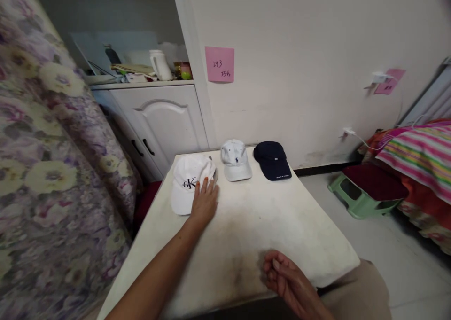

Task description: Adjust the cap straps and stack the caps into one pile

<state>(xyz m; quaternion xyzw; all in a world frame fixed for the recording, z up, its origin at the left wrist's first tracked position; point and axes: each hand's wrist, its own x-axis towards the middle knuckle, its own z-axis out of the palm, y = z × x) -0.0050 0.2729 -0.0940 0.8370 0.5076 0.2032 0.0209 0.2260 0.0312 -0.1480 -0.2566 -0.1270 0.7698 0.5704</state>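
Observation:
My left hand (205,201) rests with its fingers stretched out against the right side of a white baseball cap (183,201) with black "CK" letters, touching it without gripping. To the right stands a pale cap (235,156) with a small dark emblem, its brim toward me. Beside that is a navy cap (273,162) with small white lettering on its brim. Near the front edge of the table (282,226), my right hand (283,275) is held with its fingers curled in, and nothing shows in it.
A floral curtain (52,169) hangs at the left, by a white cabinet (165,118) with a jug (161,65) on top. A pink note (219,64) sticks to the wall. At the right, a green stool (359,207) stands before a striped bed cover (419,155).

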